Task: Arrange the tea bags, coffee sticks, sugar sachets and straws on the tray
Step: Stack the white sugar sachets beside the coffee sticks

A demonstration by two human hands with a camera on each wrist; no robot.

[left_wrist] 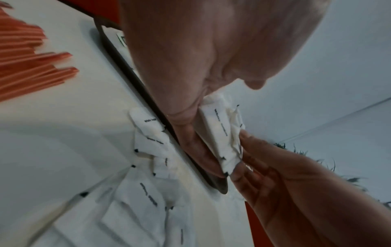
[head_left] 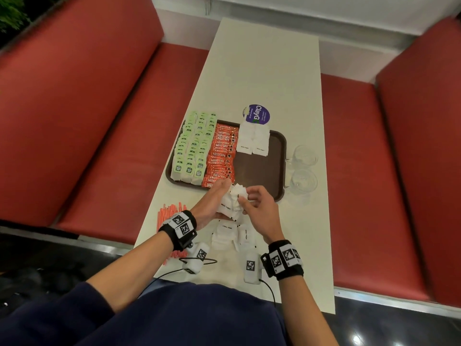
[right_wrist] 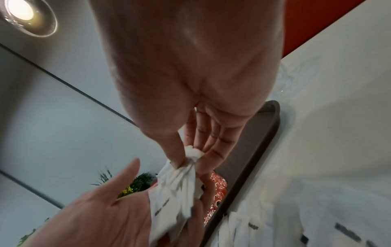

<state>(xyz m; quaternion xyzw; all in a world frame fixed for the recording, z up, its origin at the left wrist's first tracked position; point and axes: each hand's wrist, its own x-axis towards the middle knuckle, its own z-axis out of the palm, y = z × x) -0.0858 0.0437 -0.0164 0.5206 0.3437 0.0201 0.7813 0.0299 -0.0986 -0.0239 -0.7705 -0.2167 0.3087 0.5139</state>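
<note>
Both hands meet over the near edge of the brown tray (head_left: 279, 156), sharing a bunch of white sugar sachets (head_left: 230, 204). The left hand (head_left: 212, 203) cradles the bunch in its palm, its grip loosely curled round it; the right hand (head_left: 257, 208) has its grip pinching the top of the bunch between thumb and fingertips. On the tray, green tea bags (head_left: 193, 148) fill the left side, orange coffee sticks (head_left: 222, 156) lie beside them, and more sachets sit at the far right. Loose sachets (head_left: 224, 234) and orange straws (head_left: 166, 218) lie on the table (head_left: 262, 71) near the person.

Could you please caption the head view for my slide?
Both hands sort sugar sachets above a tray holding tea bags and coffee sticks.
</note>
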